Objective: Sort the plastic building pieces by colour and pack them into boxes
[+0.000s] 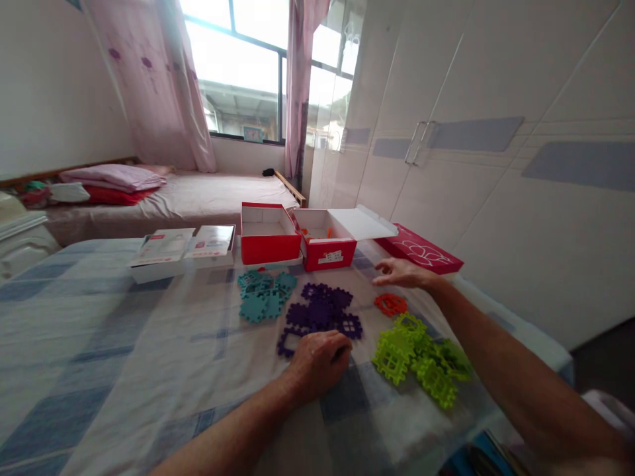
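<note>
Bedroom walls, a white wardrobe and a curtained window surround a bed spread with a blue-and-white checked sheet, which serves as the work surface. At its far edge stand two open red boxes, a few orange bits showing inside the right one, with a red lid lying flat beyond them and white leaflets to the left.

Nearer lie heaps of flat, lattice-cut interlocking tiles sorted by colour: teal tiles, purple tiles, lime green tiles and a single orange tile.

The left hand rests knuckles-up at the near edge of the purple heap, fingers curled under; whether they pinch a tile I cannot tell. The right hand hovers flat just beyond the orange tile, fingers stretched out and holding nothing.

These tiles look like light, stiff plastic, unlikely to break, though the notched edges would snag on neighbours in a heap. A pinch across one outer edge, or a fingertip through a cut-out window, seems the surest hold.
</note>
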`<state>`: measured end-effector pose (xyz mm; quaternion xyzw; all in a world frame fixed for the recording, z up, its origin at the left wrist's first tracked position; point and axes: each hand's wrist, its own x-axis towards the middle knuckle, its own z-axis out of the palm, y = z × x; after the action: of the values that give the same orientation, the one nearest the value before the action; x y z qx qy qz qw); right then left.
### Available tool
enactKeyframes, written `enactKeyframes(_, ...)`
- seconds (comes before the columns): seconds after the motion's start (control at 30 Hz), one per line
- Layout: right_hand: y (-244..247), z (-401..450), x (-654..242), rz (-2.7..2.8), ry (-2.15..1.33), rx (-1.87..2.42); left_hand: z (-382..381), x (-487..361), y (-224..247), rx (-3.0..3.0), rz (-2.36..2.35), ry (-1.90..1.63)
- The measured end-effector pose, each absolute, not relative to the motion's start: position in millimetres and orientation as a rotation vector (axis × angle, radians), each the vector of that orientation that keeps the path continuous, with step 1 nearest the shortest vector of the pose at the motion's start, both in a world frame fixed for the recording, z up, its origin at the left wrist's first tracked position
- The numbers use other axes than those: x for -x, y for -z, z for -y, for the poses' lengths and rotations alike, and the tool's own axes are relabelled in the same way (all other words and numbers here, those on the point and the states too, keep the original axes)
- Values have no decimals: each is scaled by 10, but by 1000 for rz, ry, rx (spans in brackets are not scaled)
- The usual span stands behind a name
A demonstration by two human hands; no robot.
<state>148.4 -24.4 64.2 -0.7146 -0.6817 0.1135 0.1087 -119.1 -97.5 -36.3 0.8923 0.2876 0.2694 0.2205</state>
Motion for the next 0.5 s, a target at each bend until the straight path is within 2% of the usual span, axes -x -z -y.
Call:
enactKeyframes(0.2, -233, 581, -1734, 1972, -573, 2132, 977, 1198, 360, -2449, -810, -754)
enactKeyframes(0.5, -112, 648, -1713, 1766, -937, 1927, 989, 1207, 350, -2456, -813, -742)
